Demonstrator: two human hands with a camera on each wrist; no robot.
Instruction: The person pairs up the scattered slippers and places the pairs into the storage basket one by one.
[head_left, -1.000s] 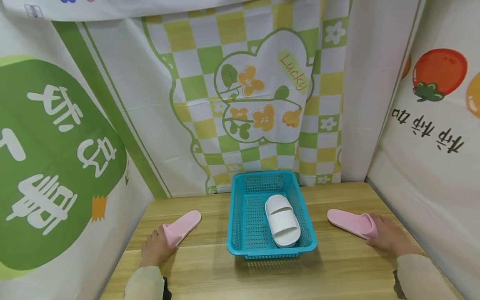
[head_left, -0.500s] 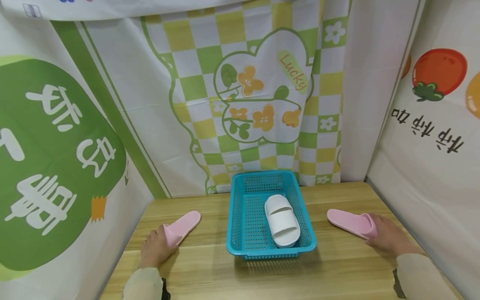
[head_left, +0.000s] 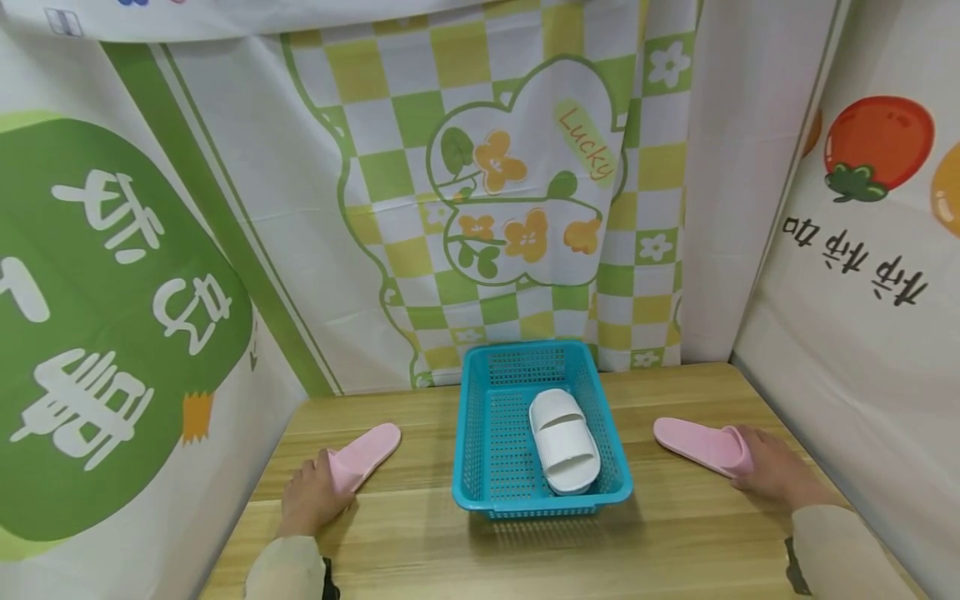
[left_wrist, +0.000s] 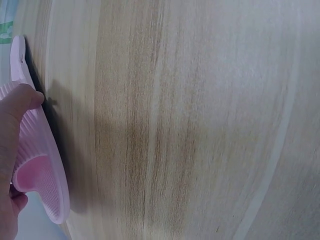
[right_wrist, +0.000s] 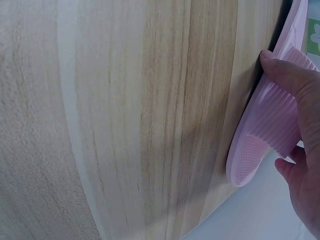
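Observation:
My left hand (head_left: 311, 500) grips a pink slipper (head_left: 369, 454) by its strap end at the left of the table. In the left wrist view the thumb presses the side edge of that slipper (left_wrist: 37, 145), over the ribbed strap. On the right, my right hand (head_left: 780, 469) holds another pink slipper (head_left: 701, 444), its thumb along the sole's edge in the right wrist view and fingers around the strap (right_wrist: 277, 120). Between the hands stands a blue plastic basket (head_left: 468, 467), with white slippers (head_left: 564, 442) lying along its right side.
The wooden table (head_left: 420, 558) stretches in front of the basket. A checkered cloth (head_left: 525, 183) hangs behind it, and printed white cloths (head_left: 840, 358) enclose the left and right sides.

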